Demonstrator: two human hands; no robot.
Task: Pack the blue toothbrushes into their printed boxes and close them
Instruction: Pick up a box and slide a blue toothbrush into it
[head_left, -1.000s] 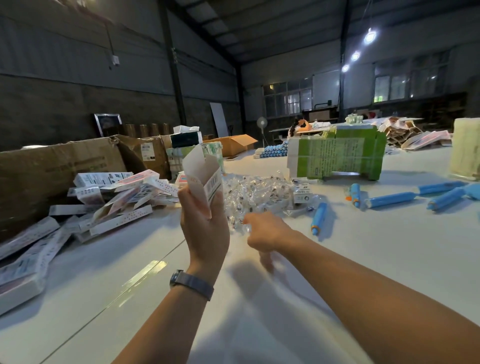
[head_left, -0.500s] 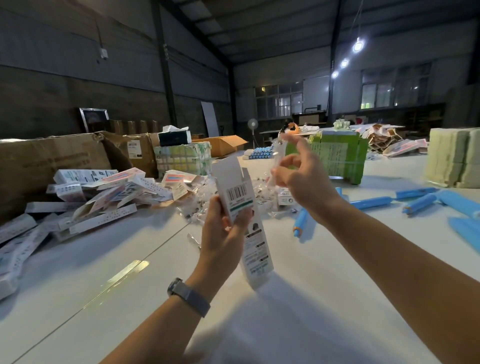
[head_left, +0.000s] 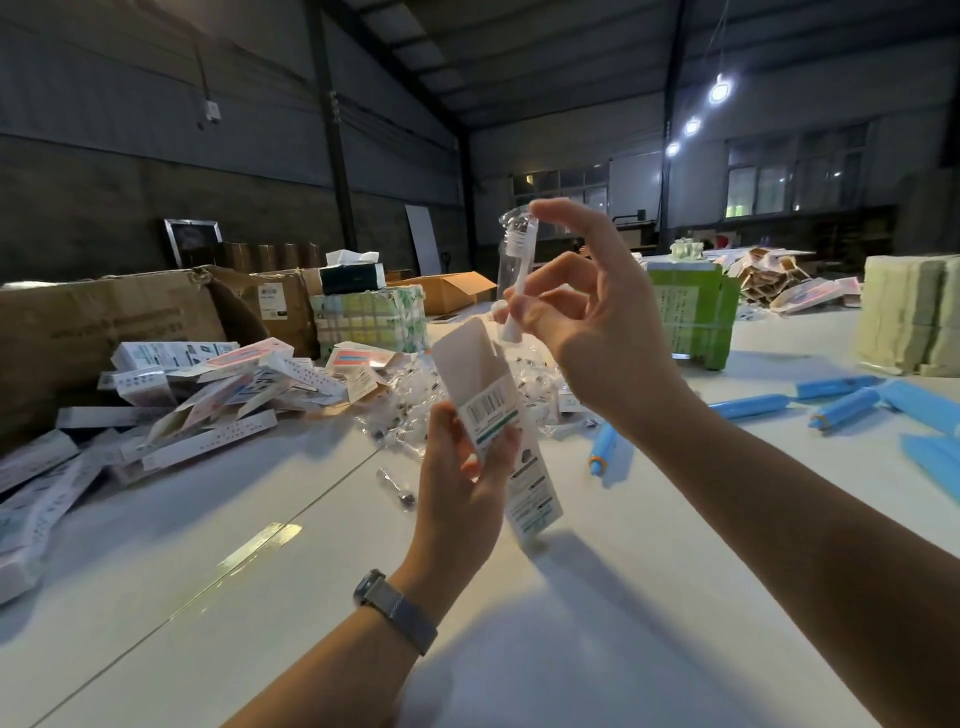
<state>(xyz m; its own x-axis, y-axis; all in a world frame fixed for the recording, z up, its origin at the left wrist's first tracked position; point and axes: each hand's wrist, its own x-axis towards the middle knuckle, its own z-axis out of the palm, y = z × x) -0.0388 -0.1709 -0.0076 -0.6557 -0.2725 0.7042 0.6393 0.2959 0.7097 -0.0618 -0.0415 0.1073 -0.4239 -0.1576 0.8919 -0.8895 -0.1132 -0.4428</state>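
Observation:
My left hand (head_left: 464, 483) grips a narrow printed box (head_left: 498, 431) with a barcode, held upright over the white table (head_left: 649, 597), its top flap open and tilted back. My right hand (head_left: 587, 312) pinches a white brush head in a clear plastic wrapper (head_left: 514, 270) just above the box's open end. Blue toothbrush handles (head_left: 748, 406) lie on the table to the right, one (head_left: 602, 447) close behind my right wrist.
A heap of flat and folded printed boxes (head_left: 208, 400) covers the left of the table, beside a big brown carton (head_left: 93, 332). Clear wrapped brush heads (head_left: 415, 400) are piled behind the box. A green carton (head_left: 691, 312) and pale stacks (head_left: 909, 312) stand at the right.
My right hand picked a wrapped brush head from the pile and lifted it above the box. My left hand lowered the box and turned it upright, open end up.

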